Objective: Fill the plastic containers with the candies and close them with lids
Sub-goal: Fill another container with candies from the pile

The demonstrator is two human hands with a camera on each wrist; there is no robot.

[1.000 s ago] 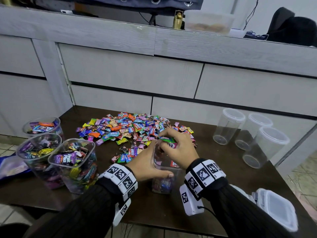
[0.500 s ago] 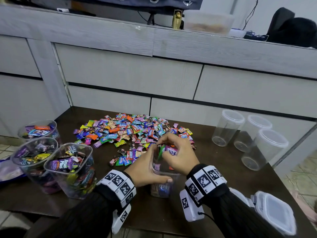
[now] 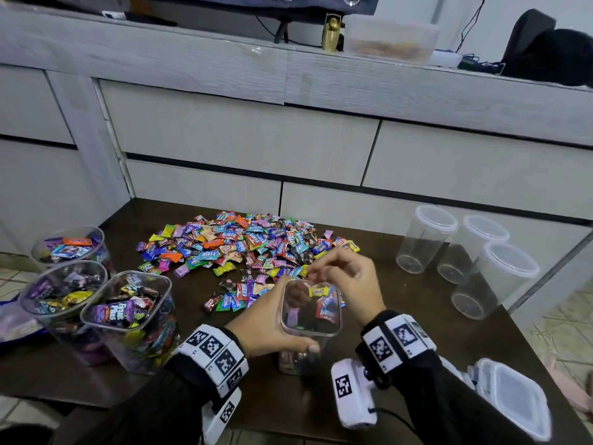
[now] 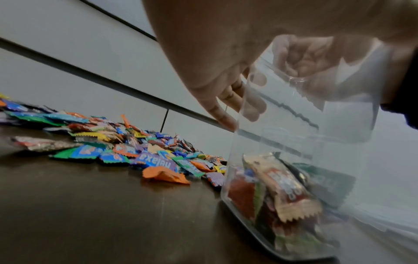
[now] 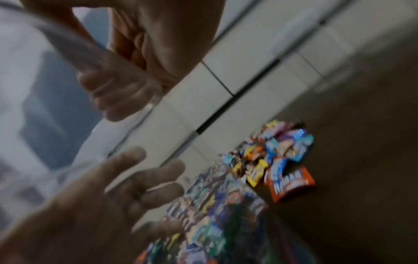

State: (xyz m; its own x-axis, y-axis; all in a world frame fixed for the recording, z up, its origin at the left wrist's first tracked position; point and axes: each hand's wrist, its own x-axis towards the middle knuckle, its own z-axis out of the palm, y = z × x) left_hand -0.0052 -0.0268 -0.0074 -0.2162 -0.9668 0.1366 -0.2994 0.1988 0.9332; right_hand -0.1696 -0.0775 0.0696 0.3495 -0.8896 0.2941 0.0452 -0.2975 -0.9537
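A clear square container point(image 3: 309, 331) stands on the dark table point(image 3: 417, 303) with a few wrapped candies in its bottom point(image 4: 282, 187). My left hand point(image 3: 266, 319) grips its side, thumb toward me. My right hand point(image 3: 346, 277) hovers just above the far rim, fingers loosely curled, nothing visibly held. A yellow candy point(image 3: 316, 290) and a red one are in the container's upper part. The loose candy pile point(image 3: 244, 245) lies just beyond. In the right wrist view my left hand's fingers point(image 5: 140, 178) show through the container wall.
Three candy-filled open containers point(image 3: 128, 316) stand at the table's left edge. Three lidded round containers with no candies point(image 3: 475, 248) stand at the right. A stack of square lids point(image 3: 513, 396) lies by my right forearm. Grey drawers point(image 3: 244, 139) back the table.
My right hand held a handful of candies over the container's mouth; now it has let them go and lifted a little. The left hand keeps its grip.
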